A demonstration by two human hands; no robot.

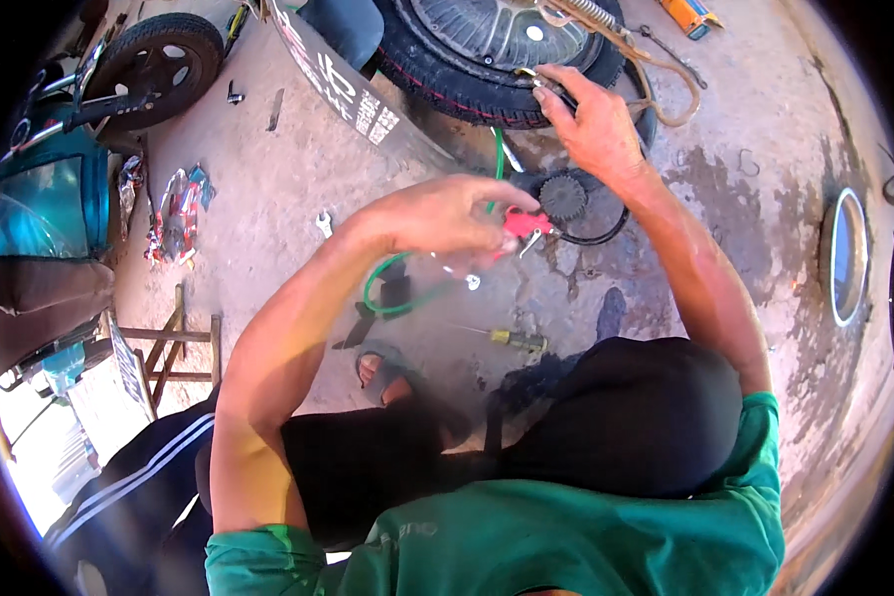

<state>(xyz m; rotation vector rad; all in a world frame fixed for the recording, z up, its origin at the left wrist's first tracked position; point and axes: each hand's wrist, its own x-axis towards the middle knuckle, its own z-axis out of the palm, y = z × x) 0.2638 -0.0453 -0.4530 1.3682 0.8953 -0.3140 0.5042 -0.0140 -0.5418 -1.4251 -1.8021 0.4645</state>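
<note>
Setting: a stained concrete floor, seen from above a crouching person.
Tyre: lies flat ahead of both hands, toward the top of the view.
Nearer hand: the right hand, fingers pinched shut on a small metal fitting at the tyre's sidewall.
Left hand: closed around a red-handled air tool, held short of the tyre.
Green hose: loops from the tool, its run pointing up toward the tyre.
Nearby: a black gear-like cap, a screwdriver, a small wrench.
</note>
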